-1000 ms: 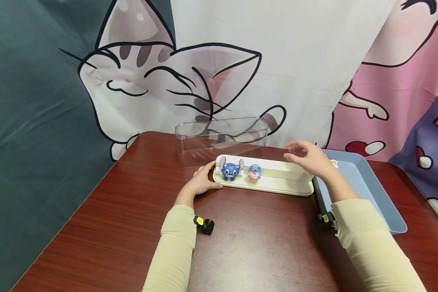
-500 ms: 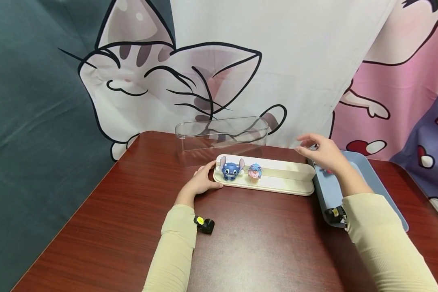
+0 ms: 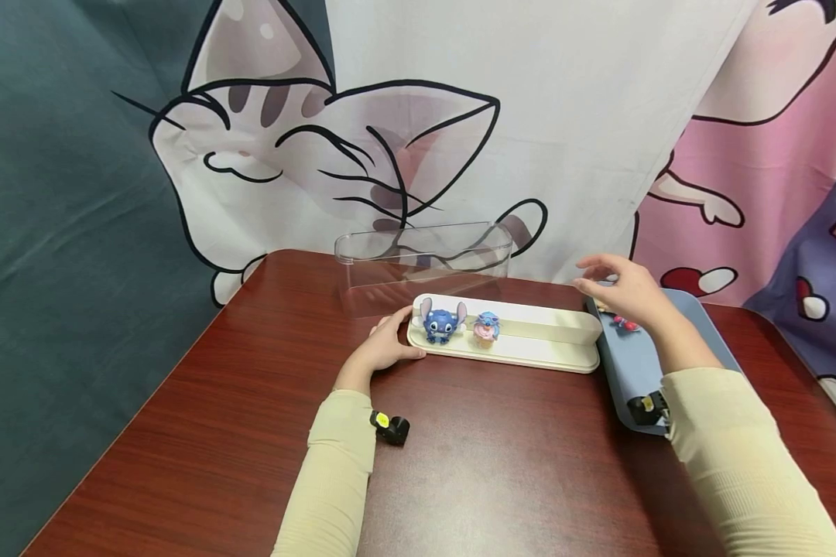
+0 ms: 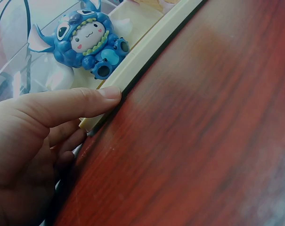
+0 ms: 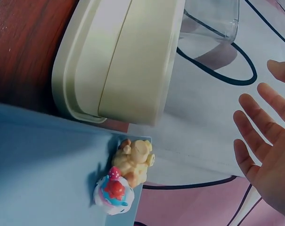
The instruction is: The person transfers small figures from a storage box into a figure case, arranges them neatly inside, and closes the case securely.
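My left hand [image 3: 379,350] grips the left end of a long cream display base [image 3: 539,353], its thumb along the front rim and the other fingers bent round the end. On the base stand a blue big-eared figurine [image 4: 85,42] and, to its right, a smaller blue figurine with a pink cupcake [image 3: 486,328]. My right hand [image 3: 630,290] hovers over the far end of a blue tray [image 5: 43,174], fingers spread and holding nothing. Below it in the tray lie a tan figurine [image 5: 134,160] and a white, blue and red one [image 5: 113,194].
A clear plastic cover [image 3: 425,259] stands behind the base at the back of the brown table [image 3: 251,418]. Beyond the table hangs a cartoon-printed cloth [image 3: 571,116]. The tray's near left side lies close to the base's right end.
My right hand has moved right, from above the base's right end to over the tray, and the figurines there have come into sight. My left hand and the base have stayed put.
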A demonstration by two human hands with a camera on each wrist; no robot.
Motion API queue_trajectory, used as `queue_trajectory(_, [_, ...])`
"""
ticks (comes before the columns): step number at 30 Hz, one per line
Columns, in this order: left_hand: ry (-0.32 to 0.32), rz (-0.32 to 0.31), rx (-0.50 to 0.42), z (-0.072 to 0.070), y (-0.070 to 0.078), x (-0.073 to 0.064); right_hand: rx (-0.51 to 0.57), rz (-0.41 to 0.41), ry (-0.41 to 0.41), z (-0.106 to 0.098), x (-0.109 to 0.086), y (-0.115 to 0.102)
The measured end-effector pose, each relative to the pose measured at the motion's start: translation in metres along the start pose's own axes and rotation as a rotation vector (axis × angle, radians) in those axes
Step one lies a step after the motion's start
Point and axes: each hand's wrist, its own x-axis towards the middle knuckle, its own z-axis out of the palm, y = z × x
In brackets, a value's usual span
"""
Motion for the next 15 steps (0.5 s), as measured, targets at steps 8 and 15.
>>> queue_trajectory(8, [0.001, 0.002, -0.004, -0.001, 0.001, 0.0, 0.002, -0.002, -0.009, -0.003, -0.002, 0.005])
queue_trajectory(15, [0.001, 0.002, -0.003, -0.001, 0.0, 0.0, -0.015, 0.008, 0.002, -0.004, -0.002, 0.015])
